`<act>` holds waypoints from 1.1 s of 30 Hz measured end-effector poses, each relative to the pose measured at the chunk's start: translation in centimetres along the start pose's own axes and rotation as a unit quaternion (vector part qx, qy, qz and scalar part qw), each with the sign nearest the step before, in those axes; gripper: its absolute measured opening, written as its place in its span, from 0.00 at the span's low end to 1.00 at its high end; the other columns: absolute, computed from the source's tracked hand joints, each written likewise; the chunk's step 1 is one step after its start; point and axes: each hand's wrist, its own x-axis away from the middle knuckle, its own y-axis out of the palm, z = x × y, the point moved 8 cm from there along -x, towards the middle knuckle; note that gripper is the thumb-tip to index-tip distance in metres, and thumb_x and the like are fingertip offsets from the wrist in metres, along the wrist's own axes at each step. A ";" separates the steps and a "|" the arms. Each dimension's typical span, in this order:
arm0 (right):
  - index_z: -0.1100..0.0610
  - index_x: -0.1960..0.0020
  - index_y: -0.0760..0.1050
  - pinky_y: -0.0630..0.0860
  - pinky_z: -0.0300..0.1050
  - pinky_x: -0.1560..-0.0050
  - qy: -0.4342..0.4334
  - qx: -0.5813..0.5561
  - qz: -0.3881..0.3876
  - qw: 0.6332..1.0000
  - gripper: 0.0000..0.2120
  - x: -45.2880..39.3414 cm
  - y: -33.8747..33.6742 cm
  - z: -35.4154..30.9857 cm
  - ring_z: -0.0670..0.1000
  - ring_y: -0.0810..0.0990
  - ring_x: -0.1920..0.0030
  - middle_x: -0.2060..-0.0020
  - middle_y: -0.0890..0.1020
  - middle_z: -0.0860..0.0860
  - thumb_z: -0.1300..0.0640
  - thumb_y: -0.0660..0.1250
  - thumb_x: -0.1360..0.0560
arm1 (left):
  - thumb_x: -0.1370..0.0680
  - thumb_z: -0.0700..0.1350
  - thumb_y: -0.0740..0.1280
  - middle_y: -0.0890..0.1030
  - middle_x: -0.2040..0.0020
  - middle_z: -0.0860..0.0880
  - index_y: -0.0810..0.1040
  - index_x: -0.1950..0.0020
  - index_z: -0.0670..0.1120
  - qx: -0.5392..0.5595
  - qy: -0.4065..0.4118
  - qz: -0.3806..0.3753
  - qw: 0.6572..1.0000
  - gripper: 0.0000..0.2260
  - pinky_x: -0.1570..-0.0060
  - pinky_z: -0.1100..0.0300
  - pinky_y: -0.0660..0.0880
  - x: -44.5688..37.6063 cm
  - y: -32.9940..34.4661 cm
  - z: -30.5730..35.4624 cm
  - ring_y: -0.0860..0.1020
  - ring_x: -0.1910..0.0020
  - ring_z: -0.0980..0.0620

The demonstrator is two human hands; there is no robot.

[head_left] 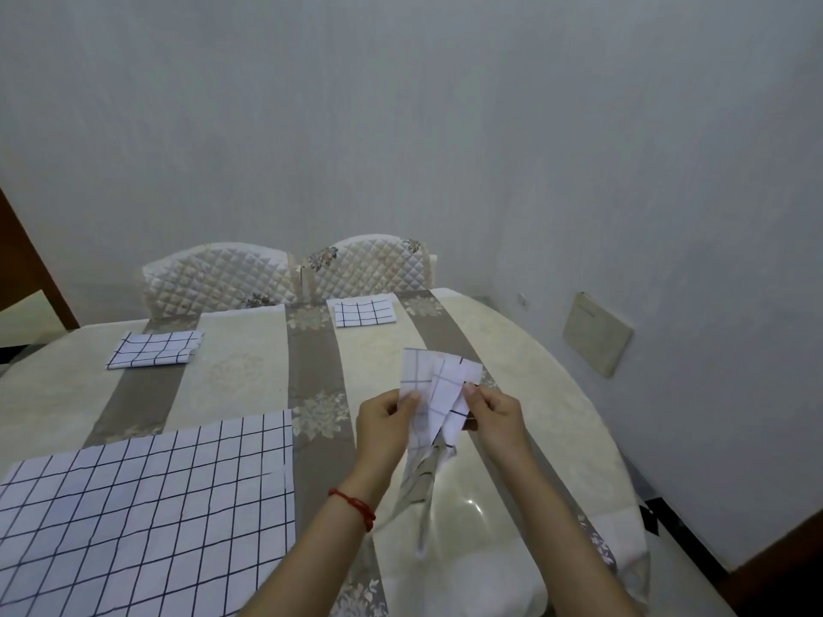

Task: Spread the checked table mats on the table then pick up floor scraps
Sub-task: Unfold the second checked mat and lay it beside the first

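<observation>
Hands raised over table (249, 349) | left hand (386, 420), right hand (494, 414) pinch folded checked mat (438, 389)

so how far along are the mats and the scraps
One mat lies spread flat at the near left of the table. In hand: the left hand and right hand pinch a third, half-unfolded mat above the table. Left: two folded mats, far left and far middle. No floor scraps are in view, so that step looks not yet begun.
</observation>
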 end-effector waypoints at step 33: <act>0.49 0.35 0.70 0.68 0.33 0.43 -0.147 0.123 -0.022 0.981 0.20 0.9 1.5 -6.8 0.41 0.73 0.42 0.42 0.75 0.42 0.55 0.67 0.26 | 0.25 0.44 0.67 0.76 0.64 0.45 0.80 0.59 0.41 -0.081 0.115 -0.048 0.989 0.07 0.65 0.65 0.69 -3.2 -1.7 11.4 0.72 0.64 0.52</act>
